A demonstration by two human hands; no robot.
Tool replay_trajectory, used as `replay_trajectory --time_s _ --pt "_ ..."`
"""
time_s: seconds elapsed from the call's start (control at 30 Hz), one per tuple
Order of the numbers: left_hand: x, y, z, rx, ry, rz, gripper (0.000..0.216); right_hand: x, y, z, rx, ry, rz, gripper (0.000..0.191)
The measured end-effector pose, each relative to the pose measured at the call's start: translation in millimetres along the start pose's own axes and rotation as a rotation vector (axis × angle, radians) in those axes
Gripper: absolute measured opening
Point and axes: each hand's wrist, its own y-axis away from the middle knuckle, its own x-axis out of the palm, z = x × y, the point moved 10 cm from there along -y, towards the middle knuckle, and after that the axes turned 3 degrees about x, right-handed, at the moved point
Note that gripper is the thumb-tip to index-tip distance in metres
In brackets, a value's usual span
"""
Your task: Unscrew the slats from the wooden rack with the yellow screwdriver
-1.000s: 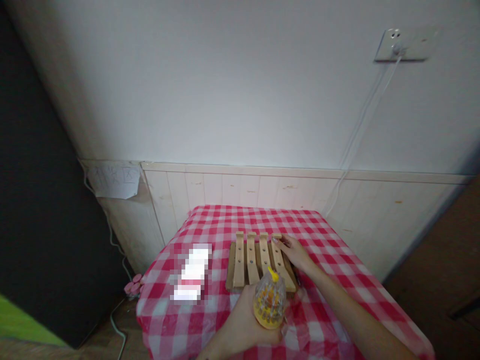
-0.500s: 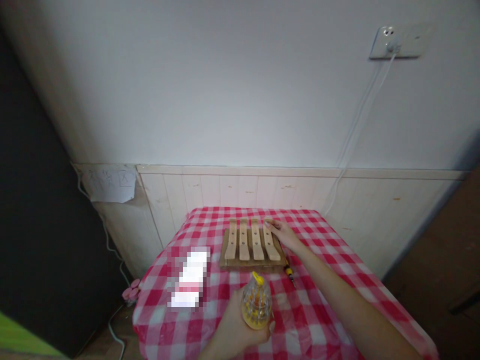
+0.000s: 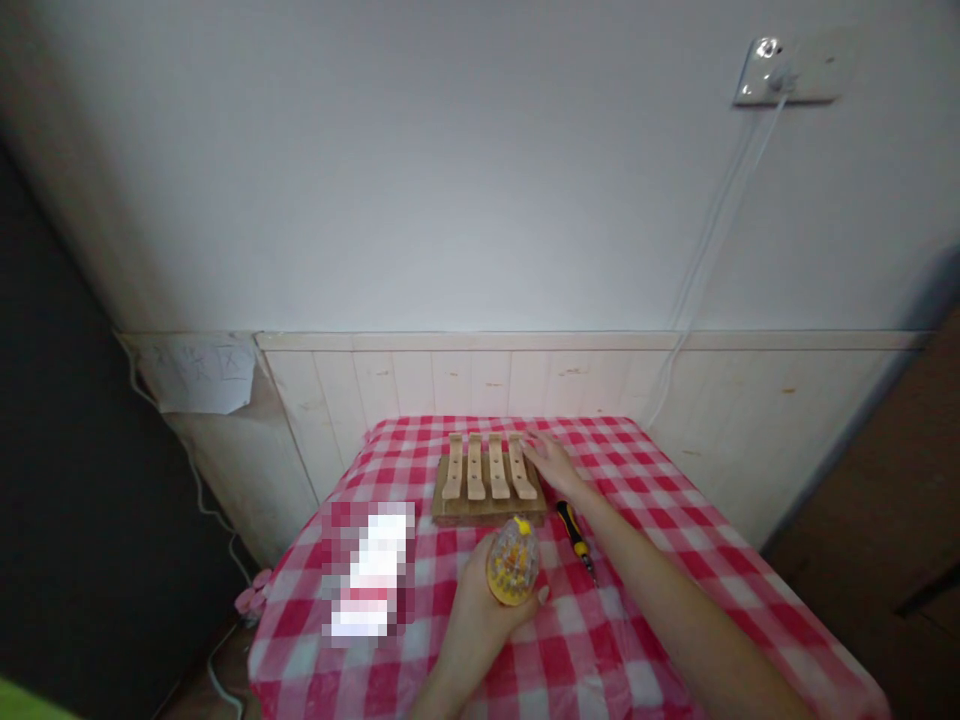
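My left hand (image 3: 480, 598) is wrapped round a clear egg-shaped container (image 3: 513, 568) with a yellow tip and a yellowish base; small orange and yellow shapes show inside. Just beyond it lies a flat brown board (image 3: 480, 512) carrying several pale wooden strips (image 3: 496, 470) with curved ends and dark dots like screw heads. My right hand (image 3: 553, 464) rests at the board's far right corner, fingers stretched toward the rightmost strip; whether they touch it I cannot tell. Right of the board, a yellow-and-black screwdriver (image 3: 575, 538) lies by my right forearm.
A red-and-white checked cloth (image 3: 622, 640) covers the table, which reaches the panelled wall (image 3: 472, 385). On the left lies a blurred-out white item (image 3: 375, 565). Pink round objects (image 3: 253, 598) and a white cable stand beyond the table's left edge. A socket (image 3: 791, 70) is high on the right.
The board with its strips has shifted left and away, so more of the screwdriver shows. My right hand has moved left with it. The egg-shaped container sits closer to the board's front; the camera view shifted slightly.
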Motion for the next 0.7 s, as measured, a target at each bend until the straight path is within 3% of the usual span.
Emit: replay_trajectory --time_s 0.1,0.17,0.23,0.3,0.4,0.5,0.6,0.7 --pt "0.2 -0.8 3.9 -0.027 -0.119 -0.025 0.050 -36.1 36.3 39.5 -0.102 0.042 -0.164 0.034" --pt "1.7 0.2 8.1 -0.055 -0.189 -0.016 0.049 -47.6 64.8 70.4 -0.173 0.071 -0.163 0.042" --pt "4.2 1.5 12.3 -0.077 -0.238 0.005 0.050 -39.5 89.9 98.7 -0.246 0.142 -0.022 0.042" --pt "5.7 2.4 16.1 -0.095 -0.271 0.017 0.058 -14.9 112.4 118.2 -0.355 0.457 0.175 0.045" --pt "6.9 3.1 18.9 -0.108 -0.293 0.022 0.070 -4.5 123.7 123.9 -0.374 0.665 0.190 0.034" --pt "7.0 3.8 17.2 -0.094 -0.276 0.026 0.076 7.9 125.0 125.1 -0.387 0.624 0.303 0.025" --pt "5.0 5.7 15.6 -0.080 -0.240 0.019 0.083 23.6 128.8 126.5 -0.357 0.576 0.573 0.017" --pt "1.8 8.8 17.4 -0.083 -0.202 -0.003 0.081 30.8 136.2 136.6 -0.339 0.509 0.787 0.027"
